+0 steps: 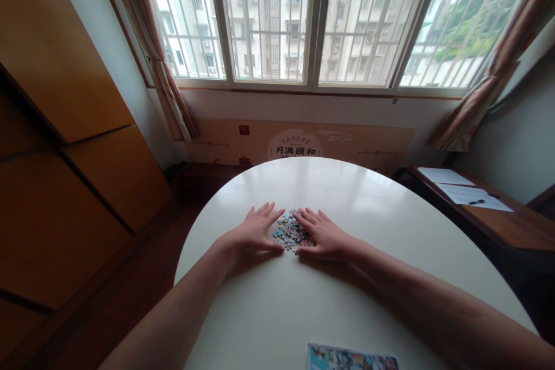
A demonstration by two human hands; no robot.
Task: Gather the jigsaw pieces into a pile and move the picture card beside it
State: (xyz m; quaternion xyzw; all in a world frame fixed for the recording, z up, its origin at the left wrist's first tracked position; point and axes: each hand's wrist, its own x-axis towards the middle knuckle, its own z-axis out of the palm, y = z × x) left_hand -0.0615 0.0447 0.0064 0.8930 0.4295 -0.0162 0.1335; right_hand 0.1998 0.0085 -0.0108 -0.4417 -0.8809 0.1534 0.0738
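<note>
Head view. Printed picture card at near edge of counter, colourful, mostly cut off by frame; lying flat, untouched, well apart from both hands.

Further in, at middle of counter: small heap of puzzle pieces, loose, mixed colours, piled between the two hands. No joined sections visible; no border laid out; too small to tell whether any pieces are face down.

Left hand flat on counter, palm down, fingers spread wide and straight, thumb along near side of heap, fingertips touching its left edge. Holding nothing.

Right hand likewise flat, open wide, fingers angled inward to right edge of heap, thumb tucked low in front. Holding nothing. Both hands cupping the heap from either side.

Judged progress: very early. Pieces gathered in one pile; sorting, spreading and assembly all left to do. Rest of counter surface bare white, reflecting window.

Beyond: barred window, curtains at both sides, side desk at right with papers, wooden cabinet at left.
</note>
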